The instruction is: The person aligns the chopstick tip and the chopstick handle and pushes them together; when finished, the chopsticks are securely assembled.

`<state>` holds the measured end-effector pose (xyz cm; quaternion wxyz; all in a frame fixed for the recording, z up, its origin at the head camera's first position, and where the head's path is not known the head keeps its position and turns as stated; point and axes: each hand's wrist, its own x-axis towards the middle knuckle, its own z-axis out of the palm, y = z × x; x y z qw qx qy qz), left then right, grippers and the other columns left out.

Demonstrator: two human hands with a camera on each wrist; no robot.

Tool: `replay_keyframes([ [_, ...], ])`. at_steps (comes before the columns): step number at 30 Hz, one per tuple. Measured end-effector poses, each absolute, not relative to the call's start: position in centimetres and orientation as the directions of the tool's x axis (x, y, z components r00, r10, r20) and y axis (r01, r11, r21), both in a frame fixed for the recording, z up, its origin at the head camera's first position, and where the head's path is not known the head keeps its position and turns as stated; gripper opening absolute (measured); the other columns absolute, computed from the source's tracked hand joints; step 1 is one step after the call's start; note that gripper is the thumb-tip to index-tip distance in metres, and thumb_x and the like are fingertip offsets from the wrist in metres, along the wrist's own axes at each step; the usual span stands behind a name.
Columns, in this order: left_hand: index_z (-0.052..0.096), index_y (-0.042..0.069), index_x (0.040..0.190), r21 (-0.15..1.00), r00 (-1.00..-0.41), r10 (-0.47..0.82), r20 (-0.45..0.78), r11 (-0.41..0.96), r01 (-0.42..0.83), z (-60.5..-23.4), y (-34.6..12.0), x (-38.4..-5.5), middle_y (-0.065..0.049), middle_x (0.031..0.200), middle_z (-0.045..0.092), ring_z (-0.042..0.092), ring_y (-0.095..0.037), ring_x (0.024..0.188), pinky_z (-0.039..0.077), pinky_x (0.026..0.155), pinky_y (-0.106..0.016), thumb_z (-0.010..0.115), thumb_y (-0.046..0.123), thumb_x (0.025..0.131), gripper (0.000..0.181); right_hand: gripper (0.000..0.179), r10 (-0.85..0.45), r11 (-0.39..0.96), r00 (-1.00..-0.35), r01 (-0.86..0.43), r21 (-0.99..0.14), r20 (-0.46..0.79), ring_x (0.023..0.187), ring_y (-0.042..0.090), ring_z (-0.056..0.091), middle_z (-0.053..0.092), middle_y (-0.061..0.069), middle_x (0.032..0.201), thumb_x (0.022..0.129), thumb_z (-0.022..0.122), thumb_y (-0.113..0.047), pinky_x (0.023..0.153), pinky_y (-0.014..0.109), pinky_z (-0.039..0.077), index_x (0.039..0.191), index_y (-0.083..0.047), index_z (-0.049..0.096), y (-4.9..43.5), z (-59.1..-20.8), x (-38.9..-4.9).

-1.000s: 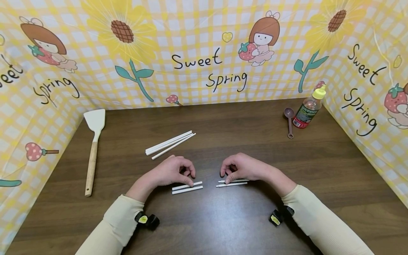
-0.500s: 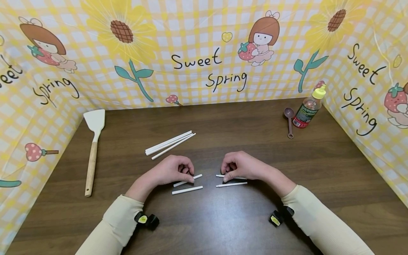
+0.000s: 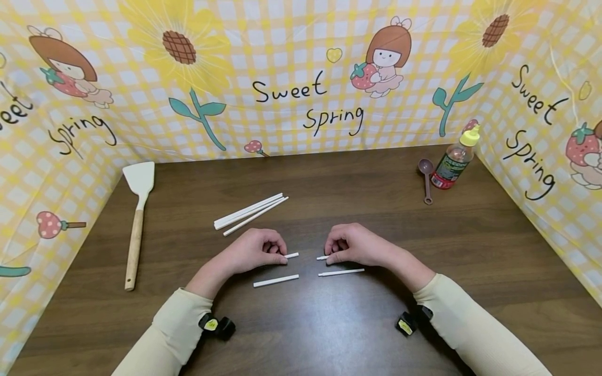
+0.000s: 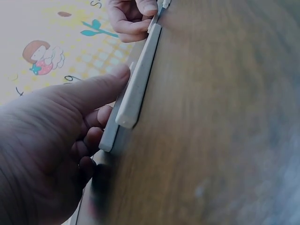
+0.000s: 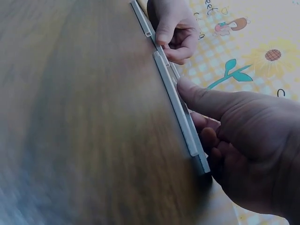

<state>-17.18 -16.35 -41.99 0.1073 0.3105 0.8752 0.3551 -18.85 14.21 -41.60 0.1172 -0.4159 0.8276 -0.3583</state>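
My left hand (image 3: 256, 251) pinches a white, square-sided chopstick half (image 3: 292, 255) between thumb and fingers, its end poking out to the right. Facing it, my right hand (image 3: 355, 245) grips a thinner chopstick half (image 3: 322, 258) whose narrow peg end points left. A gap separates the two ends. In front of the left hand lies another thick half (image 3: 276, 281) on the table, and a second thin half (image 3: 342, 272) with a peg lies in front of the right. In the left wrist view, the held piece's rear end (image 4: 108, 138) shows below my thumb.
Several long white sticks (image 3: 249, 211) lie beyond my left hand. A white spatula (image 3: 135, 224) with a wooden handle is at the left. A brown measuring spoon (image 3: 426, 180) and a yellow-capped bottle (image 3: 453, 162) stand at the back right, near the patterned cloth (image 3: 291, 57).
Both pinched halves have moved away from the two lying in front, toward the back of the table. They now line up end to end across the gap.
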Motion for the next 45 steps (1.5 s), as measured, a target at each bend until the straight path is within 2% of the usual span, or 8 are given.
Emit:
replay_keyframes([
  [4,0.070,0.021,0.086,0.688,-0.776,0.630,0.029,0.551,0.472,-41.85,-16.39,-17.11,0.010,0.070,0.052,0.049,-0.007,0.062,0.041,0.059,-0.025,0.088,0.025,0.079,0.020,0.019,-0.775,0.405,-0.622,-0.626,-0.667,0.113,0.071,0.011,0.051,0.054,-0.005,0.079,0.079,0.088,-0.020,0.064,0.024,0.042,0.083,-0.018,0.070,14.31,-41.54,-18.94],
  [7,0.069,0.020,0.086,0.686,-0.771,0.636,0.030,0.548,0.479,-41.84,-16.43,-17.12,0.010,0.071,0.052,0.049,-0.007,0.064,0.042,0.060,-0.025,0.089,0.024,0.078,0.021,0.018,-0.777,0.417,-0.621,-0.631,-0.655,0.104,0.071,0.010,0.051,0.054,-0.005,0.078,0.080,0.087,-0.019,0.064,0.023,0.042,0.081,-0.019,0.069,14.30,-41.53,-18.97],
  [13,0.068,0.022,0.082,0.656,-0.781,0.622,0.051,0.569,0.496,-41.90,-16.25,-17.07,0.013,0.070,0.051,0.049,-0.005,0.065,0.042,0.062,-0.025,0.085,0.019,0.083,0.017,0.014,-0.765,0.437,-0.638,-0.612,-0.660,0.086,0.071,0.005,0.050,0.054,-0.010,0.080,0.087,0.082,-0.019,0.064,0.024,0.044,0.082,-0.019,0.069,14.17,-41.66,-18.96],
  [22,0.068,0.020,0.084,0.645,-0.778,0.622,0.092,0.558,0.522,-41.87,-16.12,-16.97,0.013,0.074,0.053,0.050,-0.005,0.067,0.043,0.063,-0.025,0.081,0.017,0.087,0.015,0.012,-0.705,0.441,-0.694,-0.589,-0.678,0.144,0.079,0.008,0.053,0.058,-0.010,0.085,0.092,0.076,-0.017,0.074,0.029,0.045,0.088,-0.017,0.065,13.97,-41.68,-18.83],
  [29,0.066,0.021,0.087,0.669,-0.793,0.601,0.100,0.549,0.501,-41.90,-16.04,-17.11,0.012,0.075,0.056,0.051,-0.007,0.069,0.043,0.064,-0.027,0.078,0.016,0.091,0.013,0.010,-0.697,0.399,-0.705,-0.534,-0.745,0.131,0.071,0.008,0.057,0.064,-0.007,0.077,0.097,0.068,-0.014,0.070,0.028,0.046,0.091,-0.016,0.061,13.88,-41.70,-18.81],
  [35,0.062,0.020,0.090,0.704,-0.810,0.576,0.107,0.531,0.471,-41.88,-16.00,-17.10,0.010,0.078,0.060,0.056,-0.008,0.072,0.046,0.068,-0.028,0.073,0.013,0.094,0.013,0.010,-0.669,0.390,-0.726,-0.526,-0.755,0.159,0.068,0.012,0.058,0.062,-0.004,0.074,0.099,0.066,-0.012,0.068,0.028,0.047,0.095,-0.015,0.058,13.88,-41.77,-18.85],
  [39,0.061,0.018,0.093,0.706,-0.814,0.567,0.128,0.524,0.476,-41.98,-16.03,-17.19,0.010,0.079,0.062,0.058,-0.008,0.074,0.046,0.071,-0.029,0.071,0.011,0.095,0.013,0.005,-0.650,0.400,-0.739,-0.528,-0.750,0.174,0.071,0.014,0.060,0.063,-0.004,0.075,0.099,0.065,-0.012,0.070,0.030,0.048,0.098,-0.013,0.061,13.83,-41.66,-18.87],
  [45,0.065,0.015,0.099,0.679,-0.833,0.531,0.156,0.555,0.481,-42.01,-16.01,-17.30,0.008,0.084,0.064,0.059,-0.009,0.078,0.048,0.074,-0.030,0.070,0.006,0.095,0.011,0.004,-0.639,0.458,-0.755,-0.524,-0.718,0.144,0.071,0.009,0.058,0.064,-0.005,0.078,0.098,0.067,-0.010,0.070,0.029,0.048,0.100,-0.009,0.070,13.76,-41.56,-18.92],
])
